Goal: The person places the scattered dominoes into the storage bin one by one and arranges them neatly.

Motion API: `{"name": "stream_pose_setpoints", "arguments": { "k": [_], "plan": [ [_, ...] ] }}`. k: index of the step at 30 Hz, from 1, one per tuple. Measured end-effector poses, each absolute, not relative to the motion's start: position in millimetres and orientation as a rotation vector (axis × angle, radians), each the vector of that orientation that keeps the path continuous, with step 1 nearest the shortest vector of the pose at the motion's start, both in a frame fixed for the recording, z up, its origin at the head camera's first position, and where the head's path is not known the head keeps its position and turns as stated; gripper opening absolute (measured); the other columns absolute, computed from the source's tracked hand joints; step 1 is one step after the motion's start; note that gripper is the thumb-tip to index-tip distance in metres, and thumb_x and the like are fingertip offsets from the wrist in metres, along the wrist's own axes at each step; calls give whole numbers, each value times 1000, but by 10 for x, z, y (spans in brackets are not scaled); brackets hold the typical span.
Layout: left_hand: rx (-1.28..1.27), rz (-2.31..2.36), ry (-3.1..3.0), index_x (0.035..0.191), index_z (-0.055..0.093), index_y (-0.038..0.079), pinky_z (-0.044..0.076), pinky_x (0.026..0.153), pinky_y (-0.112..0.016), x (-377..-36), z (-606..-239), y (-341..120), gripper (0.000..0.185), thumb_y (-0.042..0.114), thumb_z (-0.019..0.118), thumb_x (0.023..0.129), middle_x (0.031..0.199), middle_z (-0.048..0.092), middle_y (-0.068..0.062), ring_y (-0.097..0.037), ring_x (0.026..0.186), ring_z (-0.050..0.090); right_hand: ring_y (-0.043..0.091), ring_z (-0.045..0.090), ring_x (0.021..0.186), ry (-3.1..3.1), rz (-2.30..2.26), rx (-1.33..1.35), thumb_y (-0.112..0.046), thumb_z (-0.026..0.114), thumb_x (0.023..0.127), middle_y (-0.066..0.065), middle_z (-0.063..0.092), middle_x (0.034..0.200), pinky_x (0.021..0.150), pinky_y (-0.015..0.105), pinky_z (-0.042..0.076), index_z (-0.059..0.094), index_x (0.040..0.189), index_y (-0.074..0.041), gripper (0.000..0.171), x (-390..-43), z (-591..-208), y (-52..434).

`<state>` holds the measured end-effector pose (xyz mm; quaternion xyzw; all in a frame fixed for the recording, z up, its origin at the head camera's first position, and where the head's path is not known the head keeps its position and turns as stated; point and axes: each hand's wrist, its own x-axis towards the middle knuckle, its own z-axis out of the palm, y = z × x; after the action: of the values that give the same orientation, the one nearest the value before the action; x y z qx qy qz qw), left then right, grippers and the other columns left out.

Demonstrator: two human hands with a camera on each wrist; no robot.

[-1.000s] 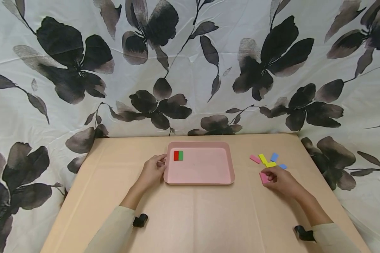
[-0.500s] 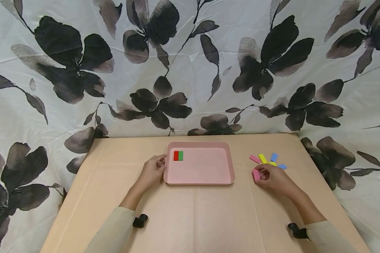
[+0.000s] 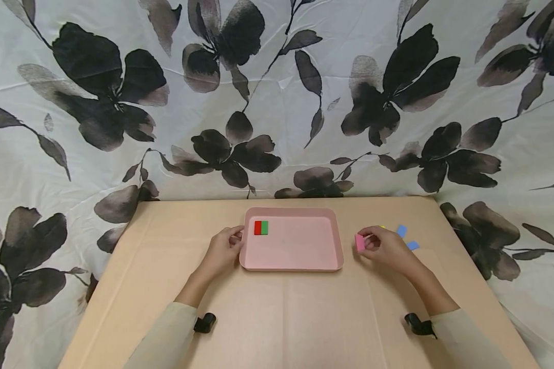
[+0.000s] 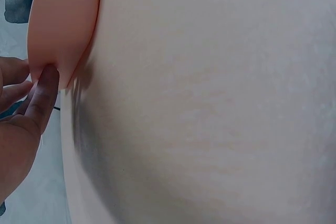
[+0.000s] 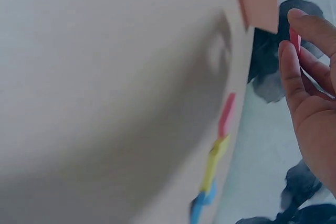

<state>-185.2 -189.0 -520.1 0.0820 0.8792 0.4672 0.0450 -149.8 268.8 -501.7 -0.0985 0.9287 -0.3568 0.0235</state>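
My left hand [image 3: 221,249] holds the left rim of a pink tray [image 3: 300,248]; in the left wrist view its fingers [image 4: 46,90] lie at the tray's corner. Inside the tray, a red block [image 3: 257,228] and a green block [image 3: 264,228] sit side by side toward the upper left. Between thumb and fingertips, my right hand [image 3: 388,250] pinches a small pink block [image 3: 360,243], just right of the tray. The right wrist view shows this held block [image 5: 295,41] edge-on, raised off the table.
Behind the right hand, blue pieces [image 3: 413,245] lie on the tan table [image 3: 281,318]. A loose pink piece [image 5: 227,114] and a yellow one [image 5: 211,163] show in the right wrist view. A floral cloth [image 3: 304,102] hangs beyond the table's back edge.
My right hand has lifted the pink block from beside the loose pieces and carried it left toward the tray. My left hand has stayed at the tray's rim.
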Motion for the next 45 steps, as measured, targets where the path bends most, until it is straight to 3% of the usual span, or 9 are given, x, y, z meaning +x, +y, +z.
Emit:
{"name": "stream_pose_setpoints", "arguments": {
  "k": [15, 21, 29, 45],
  "plan": [
    [259, 1476, 2685, 138, 61, -5, 59, 83, -30, -1849, -5190, -1872, 46, -2, 70, 93, 113, 66, -16, -26, 100, 67, 18, 63, 89, 2800, -1056, -420, -15, 90, 79, 4, 67, 100, 77, 21, 56, 69, 118, -6, 45, -1823, -4774, 2139],
    [249, 1476, 2674, 139, 61, -4, 58, 81, -25, -1859, -5209, -1878, 46, -2, 68, 94, 115, 66, -15, -26, 102, 67, 16, 63, 89, 2750, -1033, -498, -14, 90, 79, 4, 67, 100, 78, 25, 59, 68, 118, -7, 45, -1943, -4776, 1918],
    [279, 1466, 2691, 139, 60, -6, 59, 83, -28, -1869, -5193, -1854, 46, -3, 69, 94, 115, 66, -18, -27, 101, 68, 16, 64, 90, 2698, -1062, -508, -15, 89, 80, 3, 68, 98, 80, 28, 57, 68, 120, -8, 45, -2150, -4774, 1691],
    [297, 1450, 2712, 138, 61, -6, 58, 82, -28, -1869, -5197, -1866, 46, -3, 70, 93, 112, 67, -16, -25, 98, 67, 16, 63, 90, 2671, -943, -589, -16, 85, 83, 3, 68, 93, 80, 27, 55, 70, 116, -5, 38, -2435, -4897, 1191]
  ]
}}
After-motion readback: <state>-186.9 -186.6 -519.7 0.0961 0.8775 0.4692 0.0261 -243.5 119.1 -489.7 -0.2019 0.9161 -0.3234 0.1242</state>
